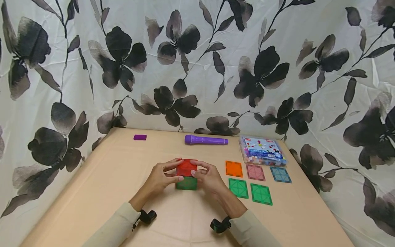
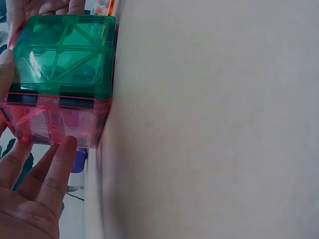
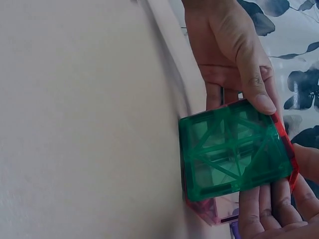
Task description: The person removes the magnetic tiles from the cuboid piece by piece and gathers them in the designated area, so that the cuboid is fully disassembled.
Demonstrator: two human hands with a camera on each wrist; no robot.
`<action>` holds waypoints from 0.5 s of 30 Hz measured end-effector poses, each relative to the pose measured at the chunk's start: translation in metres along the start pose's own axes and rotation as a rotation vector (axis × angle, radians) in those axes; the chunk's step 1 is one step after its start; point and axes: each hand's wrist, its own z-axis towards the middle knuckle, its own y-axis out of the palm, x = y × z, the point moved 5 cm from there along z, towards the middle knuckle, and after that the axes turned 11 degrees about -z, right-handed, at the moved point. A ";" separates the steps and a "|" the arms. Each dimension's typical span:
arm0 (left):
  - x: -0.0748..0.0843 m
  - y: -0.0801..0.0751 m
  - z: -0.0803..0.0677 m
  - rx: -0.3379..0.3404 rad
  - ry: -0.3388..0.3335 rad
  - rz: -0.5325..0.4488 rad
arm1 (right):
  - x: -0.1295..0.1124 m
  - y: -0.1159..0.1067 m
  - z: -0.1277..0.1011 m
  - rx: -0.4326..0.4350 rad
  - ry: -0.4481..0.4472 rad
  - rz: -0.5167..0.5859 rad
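A tan tabletop (image 1: 108, 192) is occupied along its far edge by a small purple rectangular block (image 1: 140, 137), a purple flashlight-shaped tube (image 1: 206, 140) and a clear plastic case (image 1: 263, 151). Orange (image 1: 234, 169), pink (image 1: 255, 172), blue (image 1: 280, 174) and two green square tiles (image 1: 238, 188) are laid flat at right; a box of translucent tiles (image 1: 186, 184) is stood mid-table.

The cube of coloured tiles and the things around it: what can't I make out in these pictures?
Far side of the tile cube: head view, hidden behind its red top and green front.
Fine print on the clear case: head view, too small to read.
Small purple piece: head view, too small to identify.
Rest of the left hand: left wrist view, cut off by left and bottom edges.
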 end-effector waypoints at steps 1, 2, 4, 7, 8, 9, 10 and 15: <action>0.000 0.000 0.000 0.000 0.004 -0.001 | 0.000 0.000 0.000 0.000 0.002 0.008; 0.001 0.000 0.000 0.000 0.007 -0.003 | 0.000 0.000 0.000 0.002 0.004 0.010; 0.001 0.001 0.000 -0.003 0.004 -0.007 | -0.001 0.000 0.001 0.004 0.009 0.011; 0.001 0.000 -0.001 -0.002 -0.003 -0.005 | -0.001 0.000 0.001 0.010 0.020 0.008; 0.000 0.000 -0.001 -0.001 -0.007 -0.003 | -0.001 -0.001 0.002 0.012 0.024 0.007; 0.000 0.000 -0.001 0.001 -0.009 0.001 | -0.001 -0.001 0.002 0.012 0.028 0.009; -0.001 0.000 -0.001 0.003 -0.010 0.004 | -0.001 -0.001 0.002 0.012 0.031 0.011; -0.002 0.000 -0.001 0.010 -0.011 0.006 | 0.000 -0.001 0.002 0.013 0.036 0.020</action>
